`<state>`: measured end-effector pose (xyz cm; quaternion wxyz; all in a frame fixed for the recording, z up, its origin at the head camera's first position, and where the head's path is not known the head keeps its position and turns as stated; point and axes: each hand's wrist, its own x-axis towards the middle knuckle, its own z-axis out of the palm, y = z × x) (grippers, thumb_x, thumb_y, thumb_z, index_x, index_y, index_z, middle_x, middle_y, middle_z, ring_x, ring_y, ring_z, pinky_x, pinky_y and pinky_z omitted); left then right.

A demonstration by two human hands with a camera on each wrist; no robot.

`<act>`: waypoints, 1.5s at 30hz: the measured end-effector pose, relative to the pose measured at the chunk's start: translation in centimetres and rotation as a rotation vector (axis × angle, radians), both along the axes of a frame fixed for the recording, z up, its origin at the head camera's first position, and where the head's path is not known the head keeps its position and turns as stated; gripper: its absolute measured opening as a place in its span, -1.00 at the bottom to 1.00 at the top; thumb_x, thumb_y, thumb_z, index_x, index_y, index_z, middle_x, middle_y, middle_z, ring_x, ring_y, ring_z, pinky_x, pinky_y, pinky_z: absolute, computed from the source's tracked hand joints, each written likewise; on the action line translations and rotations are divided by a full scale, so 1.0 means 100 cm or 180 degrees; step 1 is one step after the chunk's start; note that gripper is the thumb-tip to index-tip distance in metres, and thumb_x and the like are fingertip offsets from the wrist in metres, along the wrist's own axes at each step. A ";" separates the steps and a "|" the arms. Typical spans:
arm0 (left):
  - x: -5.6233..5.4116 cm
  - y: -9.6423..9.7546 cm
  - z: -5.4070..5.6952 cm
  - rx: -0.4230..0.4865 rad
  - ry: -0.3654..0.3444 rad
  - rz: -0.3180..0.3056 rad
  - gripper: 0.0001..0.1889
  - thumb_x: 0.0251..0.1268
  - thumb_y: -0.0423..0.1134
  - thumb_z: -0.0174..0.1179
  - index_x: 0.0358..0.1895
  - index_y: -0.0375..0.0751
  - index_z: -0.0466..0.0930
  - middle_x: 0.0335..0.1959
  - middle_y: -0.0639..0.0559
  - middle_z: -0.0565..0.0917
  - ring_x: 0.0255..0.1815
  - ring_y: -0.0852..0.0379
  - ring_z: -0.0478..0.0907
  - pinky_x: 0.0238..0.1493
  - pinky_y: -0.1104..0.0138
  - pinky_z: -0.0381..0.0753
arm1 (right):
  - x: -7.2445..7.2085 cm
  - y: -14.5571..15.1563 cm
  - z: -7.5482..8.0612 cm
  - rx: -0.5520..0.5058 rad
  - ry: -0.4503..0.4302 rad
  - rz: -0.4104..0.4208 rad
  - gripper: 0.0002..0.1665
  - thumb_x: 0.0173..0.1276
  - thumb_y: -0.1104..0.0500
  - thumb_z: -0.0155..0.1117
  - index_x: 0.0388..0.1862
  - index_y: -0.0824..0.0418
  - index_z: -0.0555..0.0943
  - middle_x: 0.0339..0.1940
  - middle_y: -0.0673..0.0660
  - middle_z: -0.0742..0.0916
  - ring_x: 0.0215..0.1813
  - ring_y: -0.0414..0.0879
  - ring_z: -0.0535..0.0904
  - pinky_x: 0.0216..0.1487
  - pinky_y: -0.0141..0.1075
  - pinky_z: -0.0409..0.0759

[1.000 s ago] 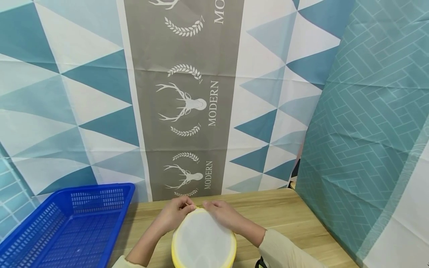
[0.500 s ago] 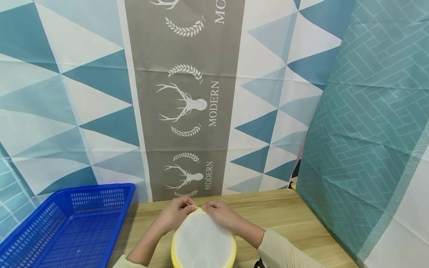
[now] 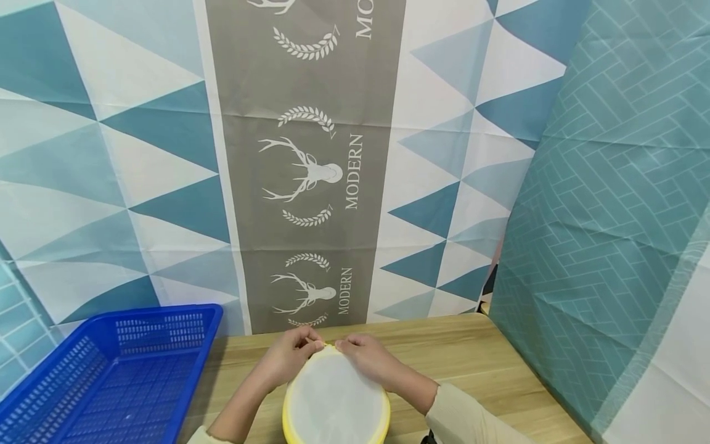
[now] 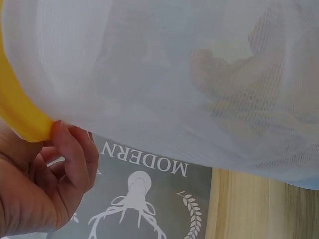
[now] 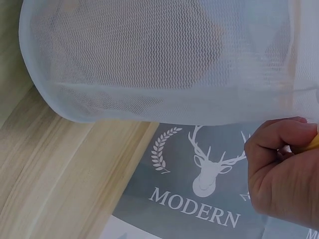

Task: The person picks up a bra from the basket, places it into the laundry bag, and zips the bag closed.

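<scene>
A white mesh laundry bag (image 3: 338, 398) with a yellow rim stands at the front middle of the table, its round white end facing up. At the far side of that rim, my left hand (image 3: 291, 354) pinches the yellow trim (image 4: 17, 107) between thumb and fingers. Right beside it, my right hand (image 3: 371, 361) grips the same edge, its fingertips close to the left ones. In the right wrist view, the bag's mesh wall (image 5: 134, 55) hangs next to the curled right hand (image 5: 284, 169), and a bit of yellow shows at the thumb. Fingers partly hide the trim.
A blue plastic basket (image 3: 127, 382) with slotted walls stands on the left. The wooden table (image 3: 460, 351) runs back to a patterned curtain (image 3: 310, 228) with deer prints. A teal cloth (image 3: 604, 203) hangs along the right side.
The right hand's fingertips have shifted slightly left along the rim, closer to the left hand's. The bag and left hand have barely moved.
</scene>
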<state>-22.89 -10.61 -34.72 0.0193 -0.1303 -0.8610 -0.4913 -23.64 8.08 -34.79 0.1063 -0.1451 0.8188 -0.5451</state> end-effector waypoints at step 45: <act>0.005 -0.020 0.003 -0.0107 -0.0671 0.0075 -0.51 0.23 0.18 0.13 -0.22 -0.26 0.58 -0.61 -0.02 0.51 -0.81 0.21 0.39 -0.74 0.39 0.47 | -0.012 0.019 -0.002 0.0587 0.0470 -0.0298 -0.50 0.31 -0.21 0.13 -0.37 0.23 0.56 -0.45 0.08 0.59 -0.49 -0.15 0.49 -0.52 -0.32 0.52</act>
